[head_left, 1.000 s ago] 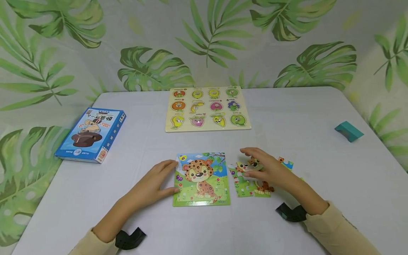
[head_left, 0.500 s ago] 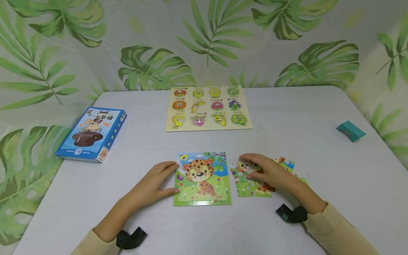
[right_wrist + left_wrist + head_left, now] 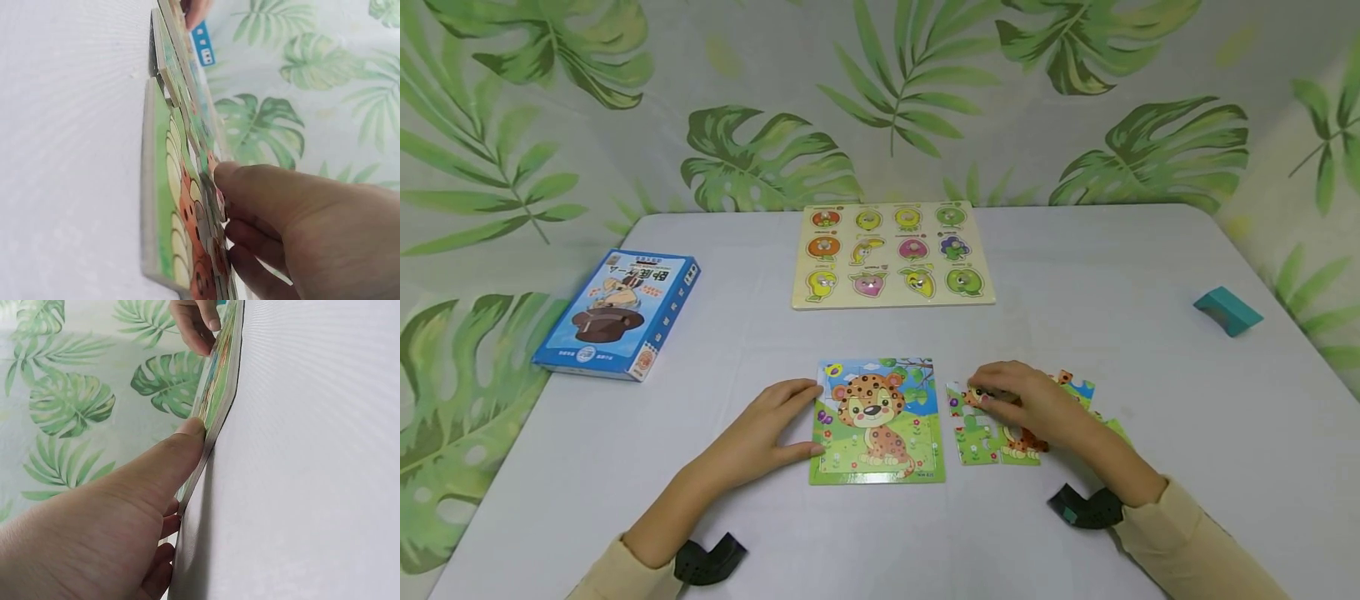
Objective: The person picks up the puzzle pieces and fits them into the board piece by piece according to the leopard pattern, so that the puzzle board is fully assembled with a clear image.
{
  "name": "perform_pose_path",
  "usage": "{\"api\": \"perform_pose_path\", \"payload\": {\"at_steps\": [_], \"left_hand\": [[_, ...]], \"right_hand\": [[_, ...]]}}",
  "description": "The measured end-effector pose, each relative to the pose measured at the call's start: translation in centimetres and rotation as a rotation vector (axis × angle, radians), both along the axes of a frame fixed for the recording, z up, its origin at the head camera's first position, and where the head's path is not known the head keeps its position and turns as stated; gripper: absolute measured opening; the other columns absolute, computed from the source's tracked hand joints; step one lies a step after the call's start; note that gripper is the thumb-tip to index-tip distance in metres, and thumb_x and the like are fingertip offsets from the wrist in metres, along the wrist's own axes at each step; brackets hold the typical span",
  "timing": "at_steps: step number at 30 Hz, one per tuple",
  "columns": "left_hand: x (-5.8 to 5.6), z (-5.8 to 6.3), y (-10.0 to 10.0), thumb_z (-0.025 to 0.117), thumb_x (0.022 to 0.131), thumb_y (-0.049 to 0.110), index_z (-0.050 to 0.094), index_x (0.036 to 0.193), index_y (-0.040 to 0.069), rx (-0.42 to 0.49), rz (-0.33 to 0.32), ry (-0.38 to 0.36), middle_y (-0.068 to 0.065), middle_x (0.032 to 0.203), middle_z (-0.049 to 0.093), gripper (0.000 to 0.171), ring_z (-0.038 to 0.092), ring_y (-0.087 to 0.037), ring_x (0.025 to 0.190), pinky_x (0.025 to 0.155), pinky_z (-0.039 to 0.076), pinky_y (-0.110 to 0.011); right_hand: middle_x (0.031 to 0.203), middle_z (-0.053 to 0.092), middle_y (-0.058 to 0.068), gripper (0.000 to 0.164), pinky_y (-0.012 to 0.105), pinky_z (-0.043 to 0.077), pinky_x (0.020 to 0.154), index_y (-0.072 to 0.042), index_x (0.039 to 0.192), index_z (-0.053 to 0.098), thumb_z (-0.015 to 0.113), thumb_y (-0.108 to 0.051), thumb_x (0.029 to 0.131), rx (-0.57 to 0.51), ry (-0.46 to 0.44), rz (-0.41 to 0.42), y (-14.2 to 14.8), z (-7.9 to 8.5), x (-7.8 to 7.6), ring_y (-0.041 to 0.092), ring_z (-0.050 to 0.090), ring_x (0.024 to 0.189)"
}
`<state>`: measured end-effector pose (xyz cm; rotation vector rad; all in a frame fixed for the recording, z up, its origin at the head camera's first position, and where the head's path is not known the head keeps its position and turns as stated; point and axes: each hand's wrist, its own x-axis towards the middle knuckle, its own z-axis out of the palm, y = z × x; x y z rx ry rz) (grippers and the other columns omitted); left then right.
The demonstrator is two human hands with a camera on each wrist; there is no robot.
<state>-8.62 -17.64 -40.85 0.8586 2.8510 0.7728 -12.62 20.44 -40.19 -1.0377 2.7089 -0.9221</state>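
Note:
In the head view a square leopard puzzle board [image 3: 874, 477] lies flat on the table. My left hand [image 3: 775, 425] rests against its left edge; index finger and thumb touch the edge apart from each other. The left wrist view shows that thumb [image 3: 190, 428] on the board's rim. Right of the board lies a loose group of joined puzzle pieces [image 3: 976, 446] with a leopard on them. Over its upper part, my right hand [image 3: 1030, 404] pinches a puzzle piece [image 3: 958, 402], partly hidden by the fingers. In the right wrist view its thumb [image 3: 228, 172] touches the piece's edge.
Behind the puzzle stands a wooden fruit peg board [image 3: 891, 297], lying flat. A blue game box [image 3: 613, 317] is at the left, a teal block [image 3: 1228, 311] at the far right. More puzzle pieces [image 3: 1082, 390] lie partly under the right forearm.
The right hand's thumb and fingers have come down and closer together on the puzzle pieces. The upper left piece has shifted slightly right. The left hand stays at the board's edge.

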Motion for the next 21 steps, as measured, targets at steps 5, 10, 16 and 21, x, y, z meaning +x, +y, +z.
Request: {"api": "perform_pose_path", "payload": {"at_steps": [5, 10, 16, 21], "left_hand": [[0.0, 0.0, 0.0, 0.065, 0.078, 0.047, 0.041, 0.135, 0.007, -0.002, 0.000, 0.004, -0.007, 0.135, 0.038, 0.074, 0.031, -0.023, 0.125, 0.101, 0.029, -0.039], [0.0, -0.1, 0.0, 0.065, 0.078, 0.047, 0.041, 0.134, 0.007, 0.000, -0.001, 0.013, -0.007, 0.135, 0.038, 0.073, 0.031, -0.023, 0.124, 0.100, 0.029, -0.039], [0.0, 0.0, 0.0, 0.065, 0.078, 0.047, 0.041, 0.134, 0.007, 0.010, -0.007, 0.015, -0.008, 0.134, 0.038, 0.073, 0.032, -0.024, 0.124, 0.100, 0.030, -0.040], [0.0, 0.1, -0.2, 0.064, 0.077, 0.050, 0.039, 0.136, 0.007, 0.003, -0.020, -0.013, -0.007, 0.136, 0.036, 0.077, 0.029, -0.023, 0.126, 0.101, 0.028, -0.040]], "right_hand": [[0.117, 0.054, 0.006, 0.043, 0.038, 0.045, 0.084, -0.005, 0.117, 0.060, 0.069, -0.022, 0.078, 0.033, 0.000, 0.000, 0.0, 0.2, 0.1, 0.025, 0.047, 0.109], [0.117, 0.054, 0.006, 0.043, 0.038, 0.044, 0.086, -0.005, 0.117, 0.060, 0.069, -0.022, 0.079, 0.083, 0.043, -0.001, -0.3, 0.2, 0.2, 0.024, 0.047, 0.110], [0.114, 0.055, 0.009, 0.042, 0.038, 0.047, 0.081, 0.000, 0.114, 0.061, 0.071, -0.019, 0.078, 0.040, 0.123, -0.018, -0.4, 0.5, 0.4, 0.025, 0.048, 0.107], [0.112, 0.056, 0.007, 0.040, 0.035, 0.048, 0.078, -0.001, 0.110, 0.063, 0.074, -0.017, 0.074, -0.051, 0.190, -0.016, -1.0, 1.4, 0.5, 0.022, 0.049, 0.105]]}}
